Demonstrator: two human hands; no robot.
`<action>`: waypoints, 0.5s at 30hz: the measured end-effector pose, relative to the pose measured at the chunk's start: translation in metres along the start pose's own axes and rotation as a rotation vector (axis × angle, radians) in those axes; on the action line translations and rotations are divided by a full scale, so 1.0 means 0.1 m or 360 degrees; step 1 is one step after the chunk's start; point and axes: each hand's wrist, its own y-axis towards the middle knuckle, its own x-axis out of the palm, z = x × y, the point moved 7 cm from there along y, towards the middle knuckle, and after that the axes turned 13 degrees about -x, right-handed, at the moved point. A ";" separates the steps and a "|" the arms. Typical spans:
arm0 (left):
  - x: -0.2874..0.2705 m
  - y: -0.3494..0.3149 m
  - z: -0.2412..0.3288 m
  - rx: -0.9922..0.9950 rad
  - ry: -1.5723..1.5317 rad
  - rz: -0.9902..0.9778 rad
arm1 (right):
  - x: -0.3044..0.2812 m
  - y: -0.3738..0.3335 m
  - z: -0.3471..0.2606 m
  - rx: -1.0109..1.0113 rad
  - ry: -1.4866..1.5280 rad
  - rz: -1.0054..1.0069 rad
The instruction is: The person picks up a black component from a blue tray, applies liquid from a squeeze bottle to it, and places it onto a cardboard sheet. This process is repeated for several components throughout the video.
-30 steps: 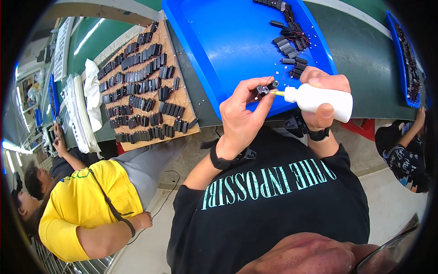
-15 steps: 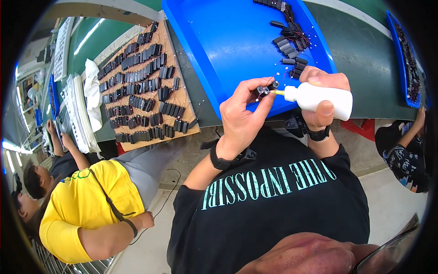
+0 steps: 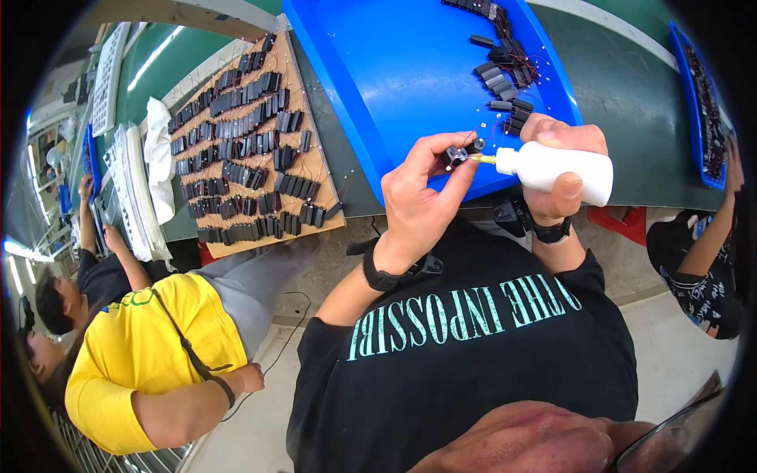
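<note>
In my left hand point(image 3: 416, 188) a small black wired part point(image 3: 458, 154) is pinched between thumb and fingers, held over the near edge of the blue tray point(image 3: 359, 146). A white squeeze bottle point(image 3: 582, 167) lies tilted in my right hand point(image 3: 553, 203), fingers wrapped around it. Its thin yellowish nozzle point(image 3: 484, 159) points left and meets the black part, or comes very close to it; whether liquid flows cannot be seen. Behind the hands, along the tray's right side, lie several similar black parts point(image 3: 495, 77) with thin dark and red wires.
Rows of black wired parts cover a brown board point(image 3: 327, 206) on the left. White sheets point(image 3: 138, 189) are stacked beyond it. Another blue tray point(image 3: 697, 118) with parts stands at far right. A person in yellow point(image 3: 177, 339) is close on my left; another person point(image 3: 698, 272) is at right.
My hands, the bottle and the black part have barely shifted, slightly to the right. At far right, the other person's arm has risen toward the tray there.
</note>
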 end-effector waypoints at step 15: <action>0.04 -0.02 0.02 -0.0009 -0.0014 -0.0081 | 0.01 0.03 -0.01 -0.0001 0.0035 0.0021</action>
